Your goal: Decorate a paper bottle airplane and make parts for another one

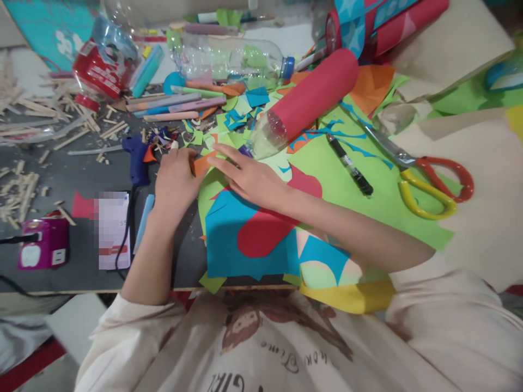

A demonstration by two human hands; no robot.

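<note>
My left hand is closed, with an orange paper piece between thumb and fingers; its fingertips are partly hidden. My right hand reaches in from the other side, fingers stretched out and apart, one fingertip touching the orange paper. Just beyond the right hand lies a clear bottle wrapped in red paper, its purple cap toward my fingers. Under my right forearm are a blue paper sheet and a red rounded paper strip. A blue glue gun lies left of my left hand.
Scissors and a black marker lie on green paper at right. A clear bottle, several felt pens and paper scraps are farther back. Wooden stick pieces, a phone and a purple box are at left.
</note>
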